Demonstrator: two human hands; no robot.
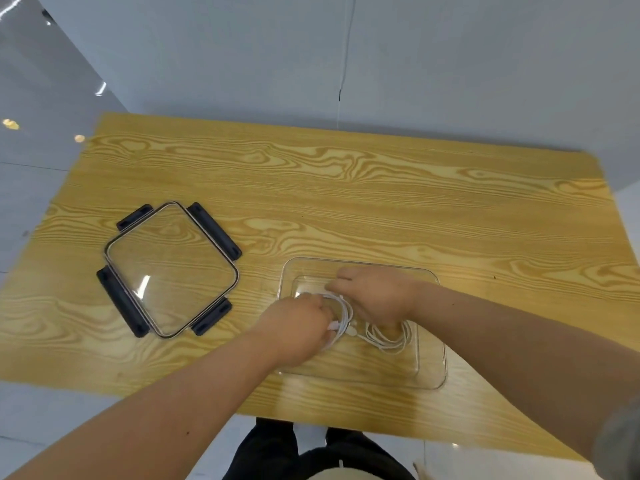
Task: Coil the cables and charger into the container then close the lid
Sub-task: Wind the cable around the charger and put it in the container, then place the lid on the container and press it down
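A clear square container (431, 368) stands on the wooden table at the near right. Both my hands reach into it. My left hand (294, 327) grips a coil of white cable (346, 315) at the container's left side. My right hand (375, 294) presses down on the cables from above, fingers bent. A second white cable coil (389, 337) lies on the container floor below my right palm. I cannot make out a charger; my hands hide part of the inside. The clear lid (171, 268) with dark clips lies flat on the table to the left.
The wooden table (346, 188) stretches away to a grey wall. Its near edge runs just under my forearms. Grey floor shows to the left and below, and my dark trousers appear beneath the table edge.
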